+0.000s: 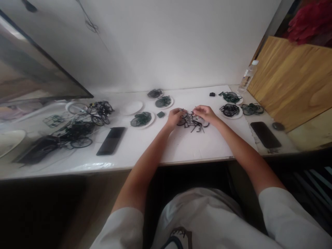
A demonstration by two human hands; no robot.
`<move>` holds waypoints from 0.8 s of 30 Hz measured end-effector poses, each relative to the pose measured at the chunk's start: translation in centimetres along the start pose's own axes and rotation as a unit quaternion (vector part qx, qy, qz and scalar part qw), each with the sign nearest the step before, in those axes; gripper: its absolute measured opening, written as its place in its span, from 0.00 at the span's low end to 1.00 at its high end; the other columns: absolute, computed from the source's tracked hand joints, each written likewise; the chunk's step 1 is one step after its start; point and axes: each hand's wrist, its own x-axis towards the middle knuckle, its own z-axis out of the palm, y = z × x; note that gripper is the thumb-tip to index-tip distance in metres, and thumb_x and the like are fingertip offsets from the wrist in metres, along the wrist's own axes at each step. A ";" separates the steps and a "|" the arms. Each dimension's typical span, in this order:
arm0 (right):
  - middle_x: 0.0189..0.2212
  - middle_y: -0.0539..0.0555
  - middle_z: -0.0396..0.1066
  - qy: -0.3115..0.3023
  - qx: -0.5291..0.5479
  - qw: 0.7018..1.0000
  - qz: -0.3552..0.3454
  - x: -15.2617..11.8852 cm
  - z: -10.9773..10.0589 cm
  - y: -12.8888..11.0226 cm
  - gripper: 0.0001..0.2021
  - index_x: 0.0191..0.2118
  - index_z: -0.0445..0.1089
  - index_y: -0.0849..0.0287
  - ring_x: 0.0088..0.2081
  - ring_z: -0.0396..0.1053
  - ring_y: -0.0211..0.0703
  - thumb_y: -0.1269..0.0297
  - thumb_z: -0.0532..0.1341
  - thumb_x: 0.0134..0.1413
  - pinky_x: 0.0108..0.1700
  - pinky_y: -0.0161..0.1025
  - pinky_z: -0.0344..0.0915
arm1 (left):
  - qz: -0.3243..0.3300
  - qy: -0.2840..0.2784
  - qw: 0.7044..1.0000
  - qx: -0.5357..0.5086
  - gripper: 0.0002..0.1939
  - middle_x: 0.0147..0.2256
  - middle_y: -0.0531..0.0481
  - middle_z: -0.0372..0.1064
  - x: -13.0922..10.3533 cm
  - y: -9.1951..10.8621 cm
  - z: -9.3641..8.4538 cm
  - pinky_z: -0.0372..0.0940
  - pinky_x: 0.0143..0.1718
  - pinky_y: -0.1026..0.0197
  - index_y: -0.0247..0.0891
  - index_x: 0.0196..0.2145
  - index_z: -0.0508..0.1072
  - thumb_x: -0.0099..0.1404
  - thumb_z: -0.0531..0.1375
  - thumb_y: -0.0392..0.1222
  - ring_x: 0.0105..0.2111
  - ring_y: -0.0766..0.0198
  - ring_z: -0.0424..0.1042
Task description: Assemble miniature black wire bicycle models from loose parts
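Black model bicycle parts (193, 125), thin frames and wheels, lie in a loose cluster on the white table in front of me. My left hand (176, 117) is closed at the cluster's left end, fingertips pinched on a thin dark model bicycle part beside a small wheel. Just to the right, my right hand (204, 112) is closed too, with thumb and forefinger together above the parts. Whatever sits in that pinch is too small to make out. The two hands' fingertips are close together but apart.
Plates of dark green and black parts stand left (153, 121), behind (171, 103) and right (241, 114). Assembled model bicycles (100, 112) crowd the left side. Phones lie left (111, 141) and right (266, 135). A water bottle (248, 77) stands by a wooden board (295, 83).
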 end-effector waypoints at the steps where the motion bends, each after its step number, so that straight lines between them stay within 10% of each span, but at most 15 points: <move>1: 0.35 0.56 0.82 -0.002 0.013 1.000 0.000 0.0 0.0 0.1 0.21 0.39 0.81 0.57 0.35 0.76 0.43 0.46 0.78 0.49 0.34 0.37 0.71 | 0.002 0.000 1.000 0.000 0.14 0.22 0.55 0.63 0.0 0.0 0.0 0.45 0.24 0.64 0.34 0.36 0.82 0.53 0.67 0.44 0.20 0.71 0.54; 24: 0.37 0.54 0.80 -0.104 0.131 0.974 0.152 0.0 -1.1 0.2 0.22 0.48 0.85 0.57 0.36 0.73 0.38 0.56 0.82 0.48 0.30 0.32 0.68 | 0.045 -0.016 0.998 0.027 0.09 0.24 0.51 0.70 -1.5 1.7 0.1 0.52 0.26 0.63 0.37 0.31 0.81 0.51 0.68 0.43 0.24 0.67 0.62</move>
